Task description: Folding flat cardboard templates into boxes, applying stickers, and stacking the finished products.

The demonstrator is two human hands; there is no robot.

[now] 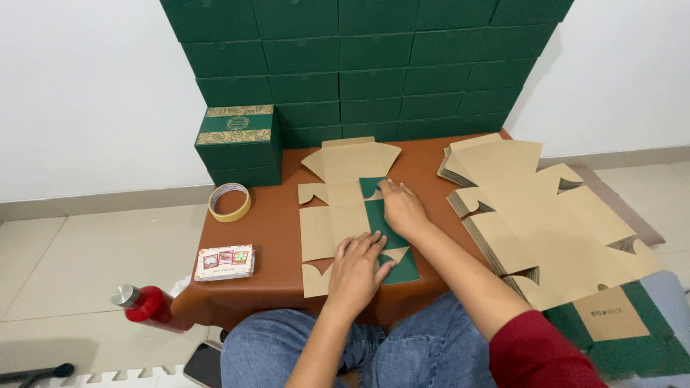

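While pressing: both hands lie flat, holding nothing
Left hand (357, 269): on box blank (338, 215)
Right hand (402, 208): on green flap (381, 215)
Beside: tape roll (229, 202)

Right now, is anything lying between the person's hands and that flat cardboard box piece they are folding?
Nothing visible does. The left hand and the right hand both press straight onto the flat box blank on the brown table. The tape roll and the card stack lie off to the side.
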